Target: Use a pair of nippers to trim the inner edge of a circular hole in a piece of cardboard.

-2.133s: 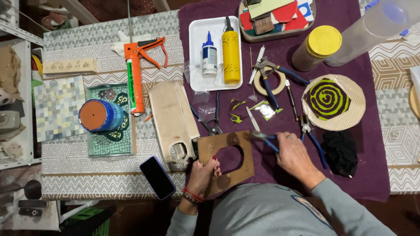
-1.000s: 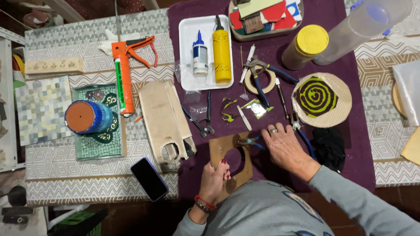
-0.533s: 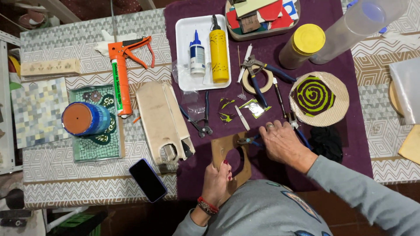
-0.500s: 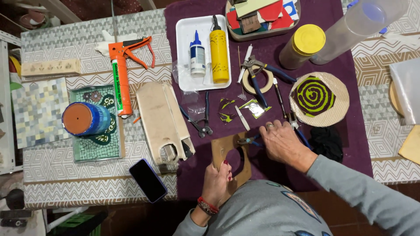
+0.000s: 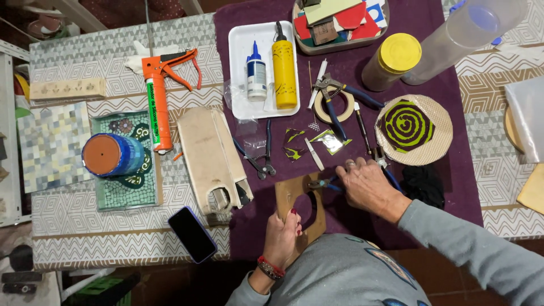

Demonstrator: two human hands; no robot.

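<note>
My left hand [image 5: 282, 233] grips the near edge of a brown board [image 5: 300, 205] with a round hole cut in it, holding it tilted over the purple cloth [image 5: 340, 136]. My right hand [image 5: 365, 184] holds blue-handled pliers [image 5: 324, 183], whose jaws touch the board's upper right edge. Small green-and-black tile pieces [image 5: 294, 143] lie just beyond the board. To the right sits a round woven mat with a green spiral mosaic [image 5: 412, 126].
A white tray [image 5: 241, 73] holds a yellow bottle [image 5: 284, 67] and a small glue bottle [image 5: 256, 72]. An orange caulking gun [image 5: 158, 96], a blue pot [image 5: 110, 155], a phone [image 5: 192, 234], more pliers [image 5: 258, 158], a tape ring [image 5: 333, 105] and a yellow-lidded jar [image 5: 392, 60] lie around.
The board has turned from flat to tilted on edge under my left hand. My right hand moved left and closed in on its upper edge with the pliers.
</note>
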